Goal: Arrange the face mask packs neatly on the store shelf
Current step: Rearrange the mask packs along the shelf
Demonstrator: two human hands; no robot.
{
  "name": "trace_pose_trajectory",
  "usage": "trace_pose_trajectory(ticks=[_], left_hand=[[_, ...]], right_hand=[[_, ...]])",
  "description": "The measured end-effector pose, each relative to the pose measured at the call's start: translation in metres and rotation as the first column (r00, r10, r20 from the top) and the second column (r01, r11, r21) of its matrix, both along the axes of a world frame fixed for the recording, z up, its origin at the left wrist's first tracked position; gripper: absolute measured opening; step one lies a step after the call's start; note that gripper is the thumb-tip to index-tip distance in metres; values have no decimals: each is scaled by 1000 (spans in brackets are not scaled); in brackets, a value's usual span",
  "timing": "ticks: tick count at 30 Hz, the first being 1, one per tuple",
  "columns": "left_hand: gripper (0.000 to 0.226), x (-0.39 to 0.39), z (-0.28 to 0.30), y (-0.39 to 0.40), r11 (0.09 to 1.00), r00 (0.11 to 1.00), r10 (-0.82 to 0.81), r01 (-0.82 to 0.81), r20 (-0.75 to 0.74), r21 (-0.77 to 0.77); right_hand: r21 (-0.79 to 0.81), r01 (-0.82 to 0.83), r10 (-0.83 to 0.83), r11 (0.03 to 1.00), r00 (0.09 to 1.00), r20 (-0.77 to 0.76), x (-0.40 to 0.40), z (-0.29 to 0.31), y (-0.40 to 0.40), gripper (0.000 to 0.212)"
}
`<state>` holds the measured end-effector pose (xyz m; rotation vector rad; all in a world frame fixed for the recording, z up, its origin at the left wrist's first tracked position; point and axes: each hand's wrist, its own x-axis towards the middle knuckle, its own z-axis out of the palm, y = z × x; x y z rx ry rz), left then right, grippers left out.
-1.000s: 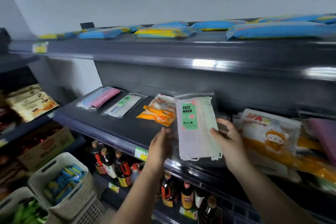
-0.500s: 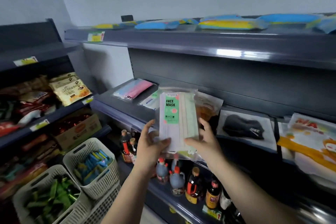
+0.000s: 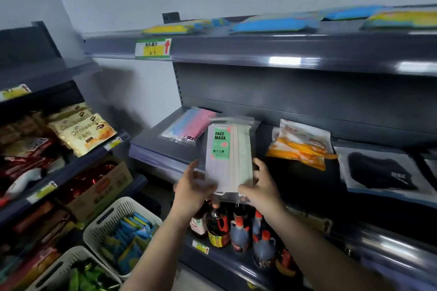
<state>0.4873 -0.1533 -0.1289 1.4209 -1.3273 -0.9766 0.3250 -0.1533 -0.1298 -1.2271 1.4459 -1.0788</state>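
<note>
Left hand [image 3: 192, 188] and right hand [image 3: 260, 184], lower centre of frame, both gripping the bottom end of one face mask pack [image 3: 228, 156]: left fingers curling under its lower left corner, right thumb and fingers pinching its lower right edge. Pack rising directly above both hands, held roughly upright and clear of the middle shelf [image 3: 165, 149], printed face turning toward the camera. Long axis running near vertical in frame, leaning slightly; green "FACE MASK" label at the upper end, sealed top edge pointing toward the back panel. Hands sitting at about equal reach, neither plainly nearer the shelf.

Immediately behind and left of the held pack, pink and blue pack [image 3: 189, 126] lying flat, long axis angling from lower right toward upper left. To the right of centre, orange and white pack [image 3: 300, 146] lying flat, then black mask pack [image 3: 378, 172] further right. Judged relation for placement: open shelf surface lying just beyond the pack's top edge, between the pink and blue pack and the orange and white pack, so tipping the pack forward and flat likely sufficing. Bottles [image 3: 236, 227] standing on the shelf below the hands.
</note>
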Motion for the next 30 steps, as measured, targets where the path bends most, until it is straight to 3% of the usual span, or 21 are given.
trace_pose_trajectory(ticks=[6, 16, 21, 24, 26, 28, 30], left_hand=[[56, 22, 3, -45, 999, 985, -33, 38, 168, -26], [59, 13, 4, -134, 995, 930, -96, 97, 355, 15], [48, 7, -6, -170, 990, 888, -131, 139, 440, 14], [45, 2, -12, -182, 982, 824, -176, 182, 539, 43], [65, -1, -18, -186, 972, 739, -201, 231, 643, 39], [76, -1, -21, -189, 965, 659, -211, 256, 722, 48], [72, 1, -19, -189, 964, 622, -218, 256, 752, 68]], right_hand=[[-12, 99, -100, 995, 985, -142, 13, -2, -33, 80], [28, 169, -155, 985, 947, -282, 9, -9, -114, 72], [55, 172, -126, 984, 872, -473, 4, -12, -140, 63], [65, 173, -103, 983, 805, -584, 5, -17, -148, 54], [53, 162, -91, 985, 760, -643, 5, -17, -151, 50], [44, 150, -79, 988, 724, -686, 7, -14, -150, 53], [31, 146, -82, 989, 705, -704, 9, -10, -147, 59]])
